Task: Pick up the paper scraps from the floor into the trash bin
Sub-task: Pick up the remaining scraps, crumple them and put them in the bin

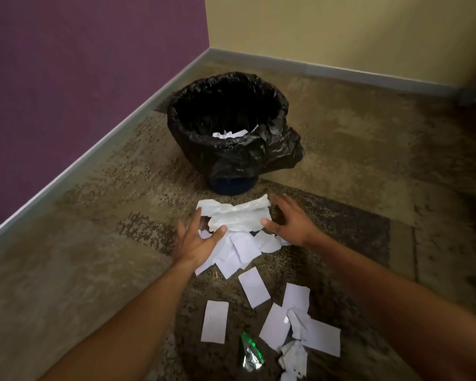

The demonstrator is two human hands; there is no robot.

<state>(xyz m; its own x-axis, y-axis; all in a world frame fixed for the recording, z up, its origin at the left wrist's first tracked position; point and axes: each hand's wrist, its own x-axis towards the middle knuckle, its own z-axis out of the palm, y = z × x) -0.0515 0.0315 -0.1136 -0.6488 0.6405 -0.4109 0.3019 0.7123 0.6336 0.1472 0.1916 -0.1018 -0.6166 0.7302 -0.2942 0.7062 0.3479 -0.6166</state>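
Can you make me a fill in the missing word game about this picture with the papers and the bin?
1. The bin has a ____ bag in it.
2. The wall on the left side is ____.
3. Both hands, left hand and right hand, reach for the crumpled paper lying in front of the ____.
4. Some white scraps are already ____ the bin.

Missing words: black; purple; bin; inside

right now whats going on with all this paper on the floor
A person is clearing paper scraps off the carpet into a bin lined with a black bag. Both hands, left hand and right hand, are open around a crumpled white sheet. Some paper already lies in the bin; many flat scraps remain.
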